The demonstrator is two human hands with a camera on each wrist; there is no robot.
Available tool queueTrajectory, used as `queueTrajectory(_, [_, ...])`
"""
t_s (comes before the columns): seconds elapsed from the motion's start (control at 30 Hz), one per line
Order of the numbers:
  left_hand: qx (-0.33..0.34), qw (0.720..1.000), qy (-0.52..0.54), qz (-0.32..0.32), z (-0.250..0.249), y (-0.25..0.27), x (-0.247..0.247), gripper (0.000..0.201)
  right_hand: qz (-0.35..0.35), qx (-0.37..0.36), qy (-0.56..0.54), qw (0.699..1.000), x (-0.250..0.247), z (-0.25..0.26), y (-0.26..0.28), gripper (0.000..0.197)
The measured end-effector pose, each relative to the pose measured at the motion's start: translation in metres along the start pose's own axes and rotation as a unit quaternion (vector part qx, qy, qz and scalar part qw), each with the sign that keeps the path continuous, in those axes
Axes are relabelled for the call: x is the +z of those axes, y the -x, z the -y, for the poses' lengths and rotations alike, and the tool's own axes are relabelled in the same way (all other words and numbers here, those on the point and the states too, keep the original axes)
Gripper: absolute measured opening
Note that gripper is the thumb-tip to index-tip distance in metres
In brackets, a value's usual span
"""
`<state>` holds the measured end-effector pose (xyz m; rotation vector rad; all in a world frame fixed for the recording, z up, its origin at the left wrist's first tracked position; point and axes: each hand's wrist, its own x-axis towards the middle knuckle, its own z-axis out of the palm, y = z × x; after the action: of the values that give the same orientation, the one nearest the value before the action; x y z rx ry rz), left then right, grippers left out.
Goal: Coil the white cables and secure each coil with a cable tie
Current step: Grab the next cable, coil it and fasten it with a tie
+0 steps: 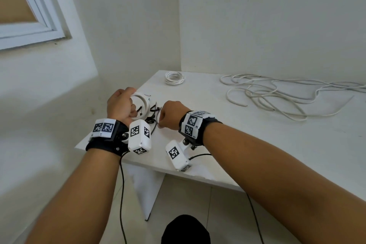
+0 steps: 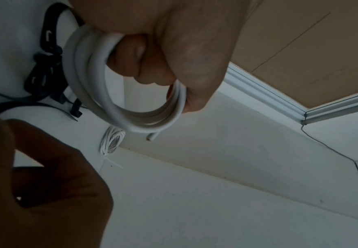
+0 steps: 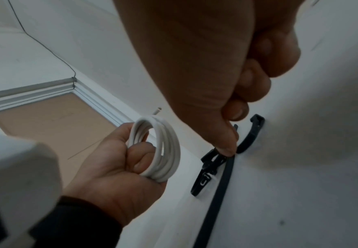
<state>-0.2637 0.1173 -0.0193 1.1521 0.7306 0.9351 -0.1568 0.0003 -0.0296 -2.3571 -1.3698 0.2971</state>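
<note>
My left hand (image 1: 120, 105) grips a small white cable coil (image 1: 143, 103) of several loops, held upright just above the table's left corner. In the left wrist view the fingers curl through the coil (image 2: 101, 87), and its cut end sticks out below. In the right wrist view the coil (image 3: 165, 151) sits in my left hand (image 3: 110, 167). My right hand (image 1: 170, 114), fingers curled, pinches one long black cable tie (image 3: 224, 176) at a small pile of black ties (image 1: 153, 113) on the table, right of the coil.
A tied white coil (image 1: 175, 78) lies at the table's far left corner. A long loose white cable (image 1: 277, 93) sprawls across the back right of the white table (image 1: 257, 134). Walls stand close behind and to the left.
</note>
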Motion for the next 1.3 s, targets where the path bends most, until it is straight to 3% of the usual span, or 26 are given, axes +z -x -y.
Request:
queueTrajectory(0.2, [-0.011, 1.0, 0.017, 0.017, 0.003, 0.0, 0.01, 0.035, 0.015, 0.026, -0.014, 0.999, 0.003, -0.012, -0.003, 0.018])
queueTrajectory(0.3, [-0.016, 0.999, 0.027, 0.031, 0.006, 0.004, 0.023, 0.037, -0.011, 0.03, -0.011, 0.999, -0.011, -0.025, 0.007, 0.02])
queueTrajectory(0.53, [-0.032, 0.994, 0.034, 0.095, 0.01, 0.023, 0.079, 0.038, -0.083, 0.112, -0.083, 0.987, -0.071, -0.105, 0.055, 0.022])
queueTrajectory(0.77, [-0.056, 0.975, 0.022, 0.215, 0.026, 0.071, 0.184, 0.032, -0.182, 0.19, -0.127, 0.956, -0.106, -0.19, 0.109, 0.005])
queueTrajectory(0.97, [-0.098, 0.941, -0.001, 0.324, 0.051, 0.118, 0.258, 0.037, -0.274, 0.218, -0.179, 0.919, -0.129, -0.234, 0.134, 0.012])
queueTrajectory(1.1, [-0.119, 0.921, -0.029, 0.369, 0.065, 0.133, 0.279, 0.038, -0.326, 0.199, -0.243, 0.892, -0.133, -0.249, 0.142, 0.01])
queueTrajectory(1.3, [-0.159, 0.906, -0.049, 0.389, 0.085, 0.129, 0.276, 0.041, -0.309, 0.189, -0.367, 0.857, -0.136, -0.261, 0.15, 0.015])
